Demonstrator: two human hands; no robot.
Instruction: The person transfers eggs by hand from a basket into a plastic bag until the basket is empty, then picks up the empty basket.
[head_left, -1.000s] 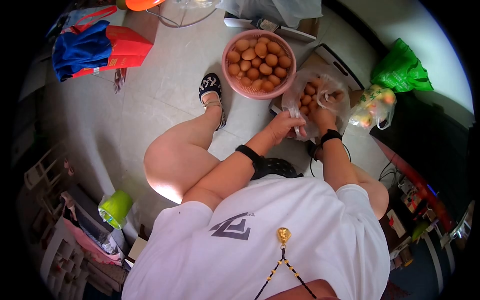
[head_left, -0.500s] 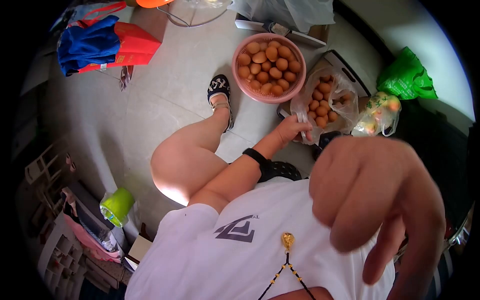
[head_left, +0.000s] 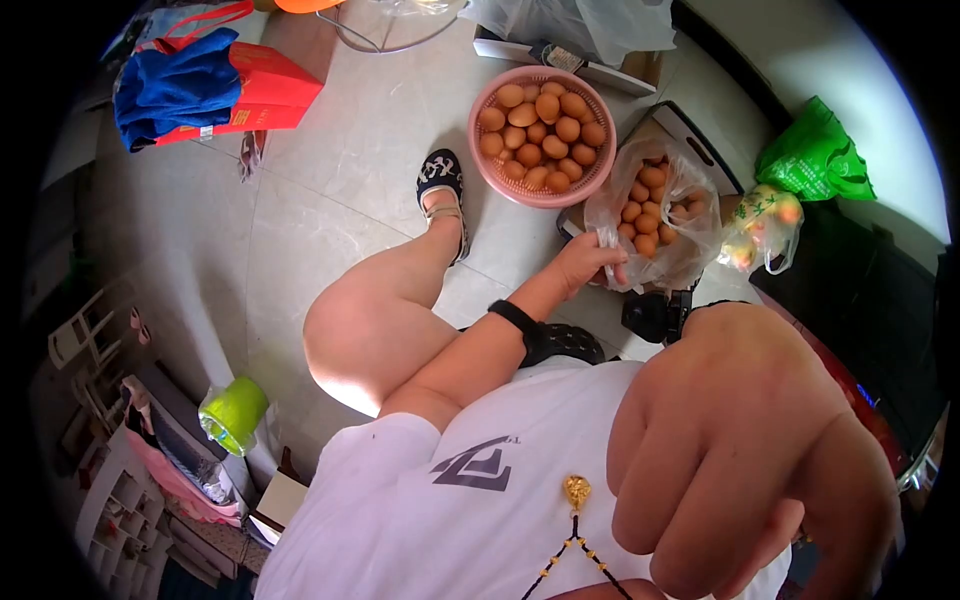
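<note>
Many eggs [head_left: 548, 107] sit in the pink basket [head_left: 540, 201]; others are left in the plastic bag [head_left: 702, 236] beside it. Our left hand [head_left: 583, 262], near the basket, pinches the bag; our right hand [head_left: 730, 430], well apart, curls, its grip hidden.

Over the feed I see a pale tiled floor [head_left: 350, 130] bearing a pink basket [head_left: 545, 201] of eggs [head_left: 555, 147], with an open box [head_left: 684, 128] just beside it and a patterned shoe [head_left: 440, 178] near its other side. Toward the floor's far edge I make out a shallow box [head_left: 610, 78] and a red bag [head_left: 282, 92]; at its wall-side edge, a green bag [head_left: 815, 155].
</note>
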